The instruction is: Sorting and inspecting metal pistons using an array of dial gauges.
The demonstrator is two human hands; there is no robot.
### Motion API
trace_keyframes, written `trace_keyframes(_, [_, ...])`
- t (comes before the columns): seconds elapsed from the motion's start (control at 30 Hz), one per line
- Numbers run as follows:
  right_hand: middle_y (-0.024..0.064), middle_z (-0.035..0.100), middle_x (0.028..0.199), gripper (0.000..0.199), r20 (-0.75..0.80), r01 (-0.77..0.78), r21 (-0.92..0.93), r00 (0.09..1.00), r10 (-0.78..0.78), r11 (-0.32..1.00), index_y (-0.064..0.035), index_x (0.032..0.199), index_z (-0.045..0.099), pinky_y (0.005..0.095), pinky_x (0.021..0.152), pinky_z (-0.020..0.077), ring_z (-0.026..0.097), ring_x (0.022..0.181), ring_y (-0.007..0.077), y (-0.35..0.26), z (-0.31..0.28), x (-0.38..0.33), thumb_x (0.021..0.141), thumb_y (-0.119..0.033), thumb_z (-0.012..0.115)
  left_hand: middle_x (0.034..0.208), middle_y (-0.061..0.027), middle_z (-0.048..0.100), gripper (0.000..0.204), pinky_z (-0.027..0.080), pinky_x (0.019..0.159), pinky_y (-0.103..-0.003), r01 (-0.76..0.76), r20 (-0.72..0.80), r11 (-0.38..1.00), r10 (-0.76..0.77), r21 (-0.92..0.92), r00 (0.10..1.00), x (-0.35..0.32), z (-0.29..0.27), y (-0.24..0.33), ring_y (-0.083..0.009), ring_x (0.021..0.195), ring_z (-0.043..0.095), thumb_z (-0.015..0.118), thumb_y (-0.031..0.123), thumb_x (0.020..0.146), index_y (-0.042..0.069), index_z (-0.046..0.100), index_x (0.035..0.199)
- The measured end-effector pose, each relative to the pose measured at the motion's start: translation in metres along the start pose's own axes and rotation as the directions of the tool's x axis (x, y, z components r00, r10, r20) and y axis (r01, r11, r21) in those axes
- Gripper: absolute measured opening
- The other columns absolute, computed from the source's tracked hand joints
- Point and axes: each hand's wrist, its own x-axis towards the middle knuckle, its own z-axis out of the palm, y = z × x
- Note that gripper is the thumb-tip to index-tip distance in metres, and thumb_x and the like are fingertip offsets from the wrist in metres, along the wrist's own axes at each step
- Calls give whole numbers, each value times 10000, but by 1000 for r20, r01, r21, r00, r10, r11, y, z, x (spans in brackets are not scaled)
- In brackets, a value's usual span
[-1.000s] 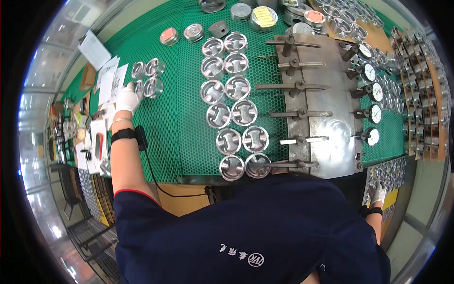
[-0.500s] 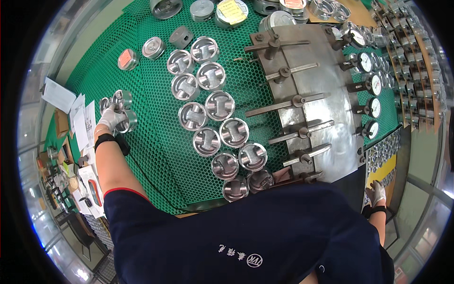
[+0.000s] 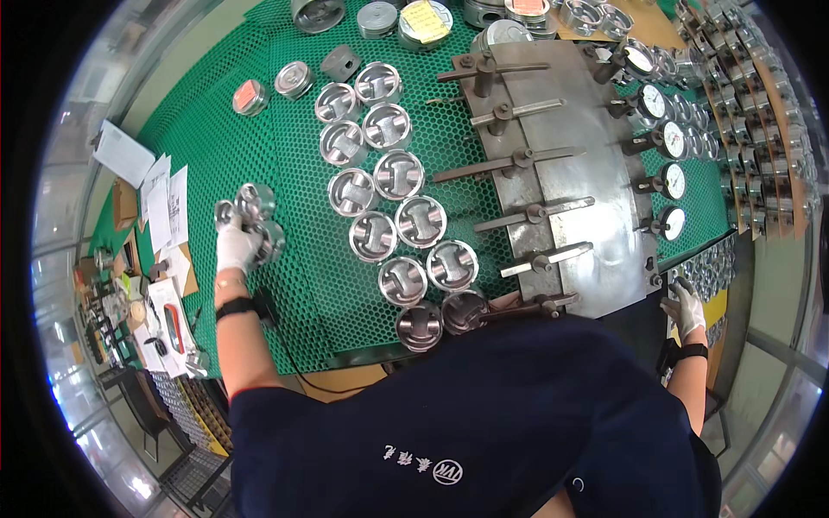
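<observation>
My left hand (image 3: pixel 235 244), in a white glove with a black wrist band, grips a cluster of shiny metal pistons (image 3: pixel 257 216) on the green mesh mat (image 3: pixel 294 285) at the bench's left side. Two rows of more pistons (image 3: pixel 406 220) run down the middle of the mat. My right hand (image 3: pixel 685 309), also gloved, rests low at the right edge of the bench beside the steel gauge fixture (image 3: pixel 570 173); what it touches is not clear. My dark blue top fills the lower part of the view.
The fixture carries several lever arms (image 3: pixel 518 160) and round dial gauges (image 3: pixel 669 181). More pistons and tins (image 3: pixel 423 19) stand at the far edge. Papers (image 3: pixel 164 207) lie left of the mat. Racks of small metal parts (image 3: pixel 760 129) line the right side.
The view has swung so the bench sits more tilted. My left hand stays on the piston cluster at the left. My right hand remains at the bench's right edge.
</observation>
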Motion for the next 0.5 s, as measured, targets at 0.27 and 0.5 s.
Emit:
trace_keyframes(0.27, [120, 593, 1239, 515, 128, 205, -23, 971, -201, 978, -71, 1431, 426, 347, 782, 576, 667, 922, 262, -43, -9, 51, 971, -230, 594, 1126, -249, 628, 363, 535, 878, -449, 4, 47, 989, 3, -148, 999, -207, 15, 101, -403, 992, 644, 736, 122, 688, 109, 697, 1049])
trace_keyframes(0.5, [114, 594, 1322, 456, 295, 447, 41, 849, -439, 893, -51, 1405, 486, 311, 741, 576, 653, 886, 183, -136, 28, 51, 982, -184, 592, 1288, -148, 563, 731, 562, 824, -335, 483, 391, 323, -309, -814, 867, -237, 16, 97, -200, 1001, 632, 743, 112, 785, 71, 438, 1448])
